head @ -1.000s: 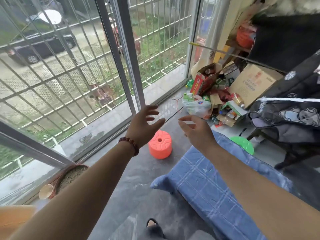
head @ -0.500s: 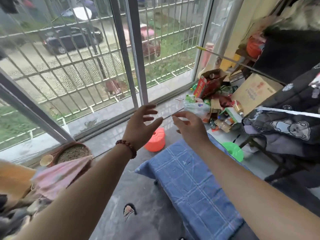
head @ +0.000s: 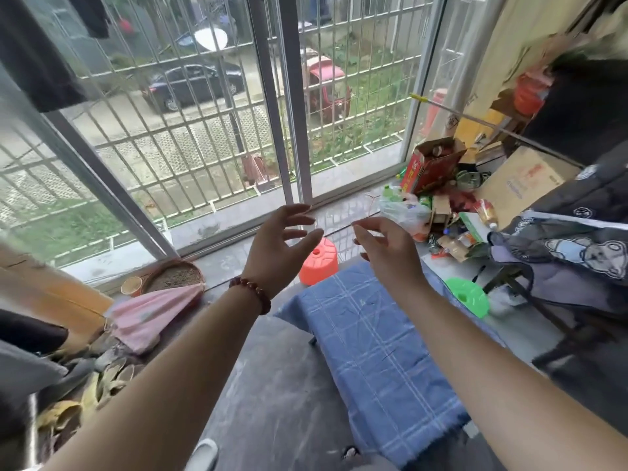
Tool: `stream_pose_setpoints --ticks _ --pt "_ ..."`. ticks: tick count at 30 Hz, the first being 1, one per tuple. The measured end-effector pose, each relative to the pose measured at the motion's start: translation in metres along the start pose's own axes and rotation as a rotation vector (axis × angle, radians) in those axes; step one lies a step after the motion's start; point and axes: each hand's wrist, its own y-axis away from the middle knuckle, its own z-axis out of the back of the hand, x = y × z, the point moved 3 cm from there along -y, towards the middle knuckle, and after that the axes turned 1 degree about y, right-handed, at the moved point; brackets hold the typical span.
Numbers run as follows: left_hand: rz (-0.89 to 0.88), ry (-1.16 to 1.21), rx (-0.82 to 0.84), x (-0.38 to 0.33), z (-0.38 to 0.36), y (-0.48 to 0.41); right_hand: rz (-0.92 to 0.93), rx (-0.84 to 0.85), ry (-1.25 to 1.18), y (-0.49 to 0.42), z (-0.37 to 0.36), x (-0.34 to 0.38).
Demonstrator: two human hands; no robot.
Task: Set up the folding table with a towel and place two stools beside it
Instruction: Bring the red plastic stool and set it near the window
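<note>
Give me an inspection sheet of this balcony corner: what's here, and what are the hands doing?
Surface: grey floor, streaked.
Job's things: blue checked towel spread over a low support; orange stool beyond its far end; green stool to its right.
Clutter: cardboard box, red carton and plastic bag heaped far right; basket and pink cloth at left.
Hands: left hand and right hand open, raised, holding nothing.
Cables: nothing seen.
Surroundings: barred window; dark car outside.

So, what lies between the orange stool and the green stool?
In the head view, the far end of the blue checked towel lies between the orange stool and the green stool.
</note>
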Motion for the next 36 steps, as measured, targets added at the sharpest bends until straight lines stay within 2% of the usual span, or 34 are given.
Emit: stream_pose_setpoints --ticks 13,22,27,36 --pt "0.025 0.041 -0.004 -0.013 -0.038 0.096 -0.009 -0.009 -0.040 0.090 0.041 -0.020" --pt "-0.016 0.041 0.037 -0.048 -0.085 0.122 0.032 -0.029 -0.013 0.116 0.098 -0.016" --pt "-0.019 0.057 0.071 -0.065 -0.137 0.120 0.050 -0.065 -0.041 0.110 0.146 -0.021" --pt "-0.034 0.080 0.071 -0.102 -0.279 0.104 0.062 -0.049 -0.023 0.078 0.277 -0.048"
